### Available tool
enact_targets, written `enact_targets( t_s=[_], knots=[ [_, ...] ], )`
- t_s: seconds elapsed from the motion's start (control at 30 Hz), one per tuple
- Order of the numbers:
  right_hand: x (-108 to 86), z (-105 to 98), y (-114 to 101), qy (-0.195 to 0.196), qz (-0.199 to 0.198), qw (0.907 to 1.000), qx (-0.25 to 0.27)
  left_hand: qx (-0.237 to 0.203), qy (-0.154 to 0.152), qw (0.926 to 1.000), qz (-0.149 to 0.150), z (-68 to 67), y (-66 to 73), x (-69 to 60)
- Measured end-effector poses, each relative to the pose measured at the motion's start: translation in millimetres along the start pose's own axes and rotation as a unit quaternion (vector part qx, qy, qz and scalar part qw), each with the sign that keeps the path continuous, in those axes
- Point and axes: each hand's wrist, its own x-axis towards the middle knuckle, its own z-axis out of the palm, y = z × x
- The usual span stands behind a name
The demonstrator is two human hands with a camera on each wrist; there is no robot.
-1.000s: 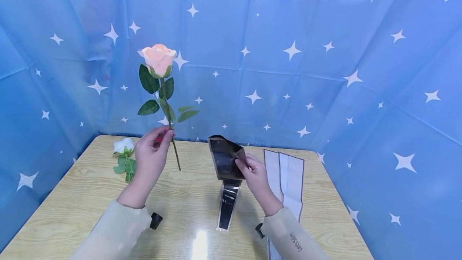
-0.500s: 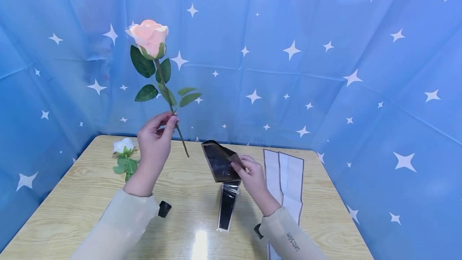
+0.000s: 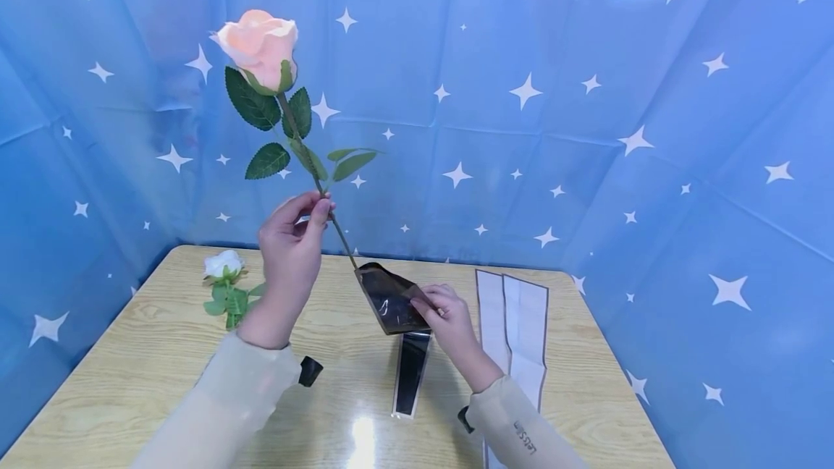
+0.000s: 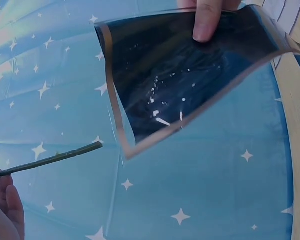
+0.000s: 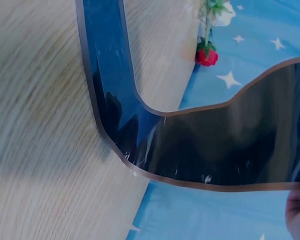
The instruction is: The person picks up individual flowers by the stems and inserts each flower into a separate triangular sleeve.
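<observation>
My left hand (image 3: 292, 259) pinches the stem of an artificial pink rose (image 3: 257, 53) between thumb and fingers. The rose tilts to the left, its green leaves above my hand and the bare stem end pointing down to the right. With thumb and fingers my right hand (image 3: 451, 318) grips the wide upper part of a black flower sleeve (image 3: 394, 304) edged in brown. The sleeve bends, and its narrow part (image 3: 410, 378) reaches down to the table. In the left wrist view the cut end of the stem (image 4: 55, 158) is a little apart from the sleeve's corner.
A white rose (image 3: 223, 265) lies on the wooden table (image 3: 345, 382) at the left. A red rose (image 5: 207, 56) is beside it in the right wrist view. Pale folded sheets with dark edges (image 3: 526, 324) lie at the right. A blue starred curtain (image 3: 417, 93) surrounds the table.
The left hand has raised the pink rose and moved slightly right, tilting the bloom left and bringing the stem end toward the sleeve. The sleeve's wide part has shifted left and slightly down.
</observation>
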Motion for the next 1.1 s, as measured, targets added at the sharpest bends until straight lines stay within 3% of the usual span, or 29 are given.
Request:
enact_targets(
  t_s=[0.13, 0.43, 0.67, 0.87, 1.1],
  knots=[
    [-0.5, 1, 0, -0.006, 0.003, 1.0000, -0.003, -0.001, -0.005, 0.9999, -0.012, 3.2, 2.1, -2.3],
    [-0.5, 2, -6, -0.016, 0.029, 0.9994, -0.001, -0.008, -0.008, 0.9999, -0.001, 7.8, 0.5, -5.8],
    [-1.2, 3, -6, -0.014, 0.014, 0.9998, -0.003, -0.008, 0.002, 0.9999, -0.013, 6.5, 2.1, -4.6],
    [-0.6, 2, -6, -0.015, 0.019, 0.9997, 0.007, -0.010, -0.010, 0.9998, -0.017, 7.1, 0.6, -6.6],
    [0.0, 3, -7, -0.011, 0.014, 0.9996, 0.020, -0.005, -0.025, 0.9997, -0.001, 11.7, -3.0, -14.4]
  ],
)
